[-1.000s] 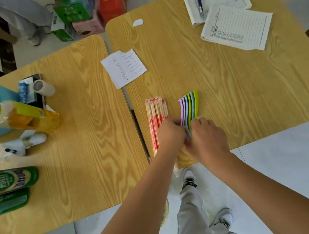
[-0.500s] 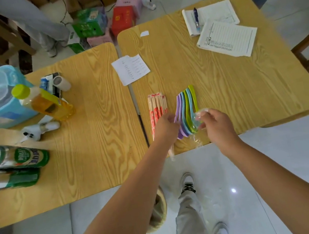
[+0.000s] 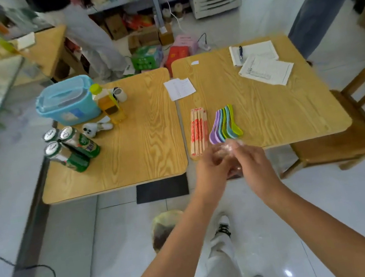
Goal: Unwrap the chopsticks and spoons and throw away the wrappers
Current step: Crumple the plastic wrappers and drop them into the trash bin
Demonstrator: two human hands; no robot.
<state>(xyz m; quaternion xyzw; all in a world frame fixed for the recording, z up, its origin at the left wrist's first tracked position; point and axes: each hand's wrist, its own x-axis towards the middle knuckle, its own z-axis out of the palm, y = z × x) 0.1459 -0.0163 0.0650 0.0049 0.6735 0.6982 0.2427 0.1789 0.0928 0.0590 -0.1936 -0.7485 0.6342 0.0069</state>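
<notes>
— Clutching the wrapper [image 3: 229, 148] with left hand [image 3: 211, 169] and right hand [image 3: 253, 162], fingers curled round it, just off the table's [image 3: 268, 111] near edge.
— Looks feather-light, crinkly, slippery. Better balled tight, gripped at the middle.

Single head view, wide-angle: high above counter [image 3: 268, 111] near edge, facing forward and down; counter mid-distance, floor [image 3: 333, 209] nearer, shelving [image 3: 120, 1] beyond counter.

The person's forearms [image 3: 188, 234] are bare. Light grey trousers [image 3: 222, 267] fall loosely over white sneakers [image 3: 224, 227] (black laces, with dark trim at the sides).
</notes>
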